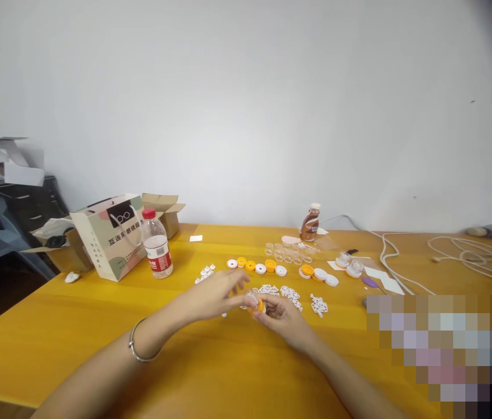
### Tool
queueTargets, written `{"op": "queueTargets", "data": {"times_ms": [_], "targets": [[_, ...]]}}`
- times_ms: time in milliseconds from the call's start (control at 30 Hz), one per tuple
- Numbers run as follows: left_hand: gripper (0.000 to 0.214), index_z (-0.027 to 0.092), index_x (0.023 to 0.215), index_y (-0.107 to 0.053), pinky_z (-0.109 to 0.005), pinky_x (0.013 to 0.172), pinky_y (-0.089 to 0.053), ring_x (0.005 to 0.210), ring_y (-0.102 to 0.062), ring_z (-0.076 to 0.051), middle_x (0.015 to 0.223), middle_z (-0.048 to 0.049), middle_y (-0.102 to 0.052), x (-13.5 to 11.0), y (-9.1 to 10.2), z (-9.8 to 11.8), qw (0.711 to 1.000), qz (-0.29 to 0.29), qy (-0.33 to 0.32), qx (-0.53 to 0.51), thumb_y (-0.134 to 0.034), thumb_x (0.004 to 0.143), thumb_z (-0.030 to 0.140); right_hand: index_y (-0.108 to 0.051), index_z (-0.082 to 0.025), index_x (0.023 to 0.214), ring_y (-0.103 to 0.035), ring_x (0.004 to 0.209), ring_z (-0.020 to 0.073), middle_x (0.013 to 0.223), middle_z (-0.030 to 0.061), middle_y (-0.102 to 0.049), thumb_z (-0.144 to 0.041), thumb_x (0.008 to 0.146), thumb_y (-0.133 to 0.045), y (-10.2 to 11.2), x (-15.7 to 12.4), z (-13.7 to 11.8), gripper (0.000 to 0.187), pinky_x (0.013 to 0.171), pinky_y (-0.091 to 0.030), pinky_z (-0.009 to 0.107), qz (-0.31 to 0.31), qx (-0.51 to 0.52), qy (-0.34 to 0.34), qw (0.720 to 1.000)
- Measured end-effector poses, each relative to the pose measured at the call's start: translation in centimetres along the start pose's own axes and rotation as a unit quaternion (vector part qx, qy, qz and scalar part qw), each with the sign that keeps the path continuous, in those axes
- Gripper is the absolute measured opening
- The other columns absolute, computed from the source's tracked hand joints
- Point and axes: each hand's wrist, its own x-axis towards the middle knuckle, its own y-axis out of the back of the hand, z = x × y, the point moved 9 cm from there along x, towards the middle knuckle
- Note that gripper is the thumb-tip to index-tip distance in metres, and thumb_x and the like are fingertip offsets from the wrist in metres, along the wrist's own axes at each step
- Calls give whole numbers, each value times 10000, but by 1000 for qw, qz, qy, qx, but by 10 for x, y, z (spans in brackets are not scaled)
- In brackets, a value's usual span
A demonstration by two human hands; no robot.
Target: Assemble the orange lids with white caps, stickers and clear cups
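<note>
Pale wall, filling the background. Counter, yellow-brown, spanning the foreground. Paper carrier bag, printed with spectacles, standing at left. Cardboard box, flaps open, partly hidden behind bag. Clear bottle, red cap, red-and-white label, upright just right of bag. Left hand, metal bangle on wrist, thumb near or against the held piece, other fingers loosely curved; whether gripping, cannot tell. Right hand, fingers and thumb clamped on piece. Brown bottle, white cap, upright near the wall. Orange and white discs, in a row beyond the hands, with a further cluster to the right. Round orange-and-white piece, raised between both hands, nearer the right; finer detail blurred. Clear cups, grouped behind discs. White lattice pieces, flat, just beyond right hand. Small white parts, loosely heaped beyond left hand.
</note>
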Motion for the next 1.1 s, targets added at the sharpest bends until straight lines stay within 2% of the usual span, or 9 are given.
{"op": "queueTargets", "data": {"times_ms": [67,133,200,300,367,600,867,967,1100], "targets": [[274,209,1040,-516,-315,831,-409,925,-543,-176,968,-66,-579,0,-3,3,1000,-22,-16,0,-363,874,366,-625,-195,926,-529,662,155,778,19,-611,-418,709,-591,-1,0,1,314,612,-420,264,-5,-14,-1,1000],[265,233,1083,-497,-313,888,-371,1048,-483,-183,1126,-70,-516,-1,-6,11,997,-36,-62,1,-388,867,344,-629,-193,929,-519,635,150,745,13,-607,-423,708,-589,-1,0,1,322,589,-413,258,-1,-27,-3,1000],[339,236,1132,-456,-310,860,-386,1047,-481,-195,1173,-77,-491,1,-5,4,999,-14,-37,5,-450,831,392,-625,-198,953,-516,637,154,747,14,-610,-429,703,-589,1,1,0,343,583,-413,258,12,-36,1,999],[343,184,1004,-525,-255,644,-431,744,-574,-164,873,-51,-622,3,-14,-16,999,-5,53,10,-426,823,458,-627,-207,956,-521,678,167,774,22,-617,-424,704,-588,3,0,-2,335,607,-416,263,19,-59,10,998],[309,165,909,-559,-229,590,-410,649,-562,-141,759,-33,-627,5,-22,-16,999,-3,50,17,-410,839,427,-636,-210,927,-520,691,169,773,21,-617,-416,706,-589,1,-2,-4,305,623,-416,266,8,-74,16,997],[194,177,907,-571,-243,713,-404,760,-558,-152,818,-32,-623,3,-28,11,999,9,-23,33,-422,844,284,-635,-198,831,-496,680,155,716,-2,-588,-402,713,-587,-7,-8,-1,241,610,-402,246,-41,-95,29,994],[275,186,1054,-510,-270,745,-420,815,-547,-163,916,-47,-601,10,-35,-9,999,47,22,1,-440,835,337,-597,-192,862,-475,680,142,773,1,-565,-276,747,-543,-2,-2,-10,152,610,-380,240,-31,-139,55,988],[395,205,1166,-407,-314,852,-396,959,-505,-186,1065,-67,-546,7,-36,-14,994,98,29,-28,-460,823,393,-599,-192,852,-495,720,155,816,17,-566,-279,720,-577,10,3,-7,160,647,-396,256,10,-143,65,987],[395,222,1203,-348,-343,940,-352,1076,-435,-187,1173,-80,-467,-6,-49,-10,991,128,-5,-47,-425,847,375,-540,-192,964,-536,761,172,855,29,-582,-385,718,-578,56,10,12,315,685,-426,289,128,-66,25,989]]}}
